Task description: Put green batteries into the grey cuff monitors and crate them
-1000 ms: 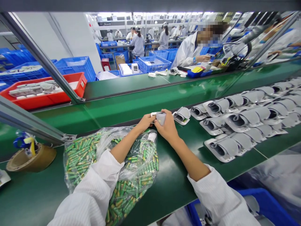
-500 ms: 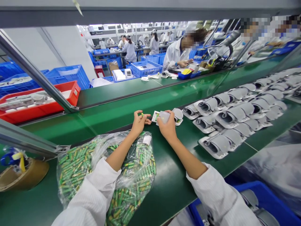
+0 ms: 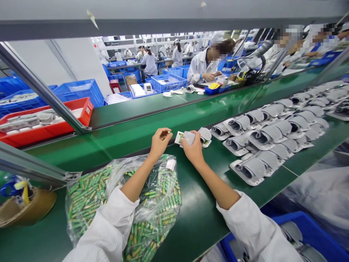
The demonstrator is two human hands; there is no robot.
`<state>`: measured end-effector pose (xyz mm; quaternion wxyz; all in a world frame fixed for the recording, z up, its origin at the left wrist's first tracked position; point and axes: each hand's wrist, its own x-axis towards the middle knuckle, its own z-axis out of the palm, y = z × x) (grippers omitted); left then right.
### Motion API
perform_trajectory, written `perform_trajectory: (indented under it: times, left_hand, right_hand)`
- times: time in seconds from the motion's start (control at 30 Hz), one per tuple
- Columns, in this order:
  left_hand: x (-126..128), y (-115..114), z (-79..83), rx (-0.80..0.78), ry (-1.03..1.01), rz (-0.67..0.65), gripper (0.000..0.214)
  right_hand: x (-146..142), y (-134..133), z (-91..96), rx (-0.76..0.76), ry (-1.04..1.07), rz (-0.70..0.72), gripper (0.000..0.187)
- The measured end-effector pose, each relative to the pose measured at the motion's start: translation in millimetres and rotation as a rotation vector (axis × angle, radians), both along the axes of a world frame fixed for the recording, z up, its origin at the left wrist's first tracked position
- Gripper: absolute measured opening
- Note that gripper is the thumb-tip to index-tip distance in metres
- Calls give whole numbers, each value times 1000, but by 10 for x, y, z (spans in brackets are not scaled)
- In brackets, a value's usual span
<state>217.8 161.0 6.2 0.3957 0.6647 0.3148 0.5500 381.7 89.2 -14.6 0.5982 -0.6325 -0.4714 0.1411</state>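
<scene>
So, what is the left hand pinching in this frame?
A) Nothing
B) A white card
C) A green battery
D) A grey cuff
C: the left hand pinches a green battery at its fingertips, while the right hand holds the grey cuff.

the left hand (image 3: pixel 160 142) has moved off the grey cuff (image 3: pixel 189 138) and now pinches a green battery (image 3: pixel 165 134).

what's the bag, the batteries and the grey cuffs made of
The bag looks like thin clear plastic film: glossy, creased and see-through. The batteries seem to be metal cells in shiny green wrappers, with bright ends, though the wrapper material is hard to tell from here. The grey cuffs look like matte fabric, soft-looking and curled, with no shine.
</scene>
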Motion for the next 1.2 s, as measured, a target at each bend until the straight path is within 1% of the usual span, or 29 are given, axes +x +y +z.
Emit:
perform_trajectory:
  times: [0.1,0.17,0.23,0.33,0.43,0.5,0.57,0.67,0.7,0.77,0.8,0.9,0.97,1.0,1.13,1.2]
  left_hand:
    - [42,-98,-28,23,28,-48,25]
    - [54,-155,-46,85,126,-13,16]
    - [49,-185,-55,173,260,57,9]
    - [31,-183,-68,315,422,110,6]
    - [20,-161,-92,416,539,79,2]
    - [14,-147,-107,441,593,45,8]
    - [4,-136,-115,444,625,-10,14]
    - [-14,-125,-125,439,660,-106,10]
    - [-18,-123,-133,436,662,-126,9]
    - [-21,-119,-162,416,636,-134,14]
    - [-19,-116,-184,393,607,-121,20]
    - [-4,-98,-264,277,513,-65,54]
    - [3,-78,-308,231,508,-70,66]
    - [2,-65,-320,227,522,-85,66]
    - [-24,-11,-307,201,538,-130,47]
    - [-28,5,-293,184,533,-160,44]
  right_hand:
    - [7,1,-10,4,-13,23,57]
    - [12,0,-14,3,-18,33,58]
    - [10,-1,-16,5,-22,39,59]
    - [-6,2,-21,12,-34,45,59]
    - [-18,5,-27,9,-53,48,60]
    - [-17,6,-34,10,-63,49,60]
    - [-11,11,-47,19,-71,49,60]
    - [-4,23,-73,27,-90,52,62]
    - [-3,27,-80,27,-96,52,63]
    - [-2,31,-83,21,-102,51,63]
    - [-1,30,-79,15,-101,48,63]
    - [6,16,-43,-11,-82,55,62]
    - [12,1,-13,-27,-69,74,61]
    - [14,-7,-1,-34,-66,85,62]
    - [13,-23,17,-61,-73,137,62]
    - [10,-20,12,-68,-89,155,60]
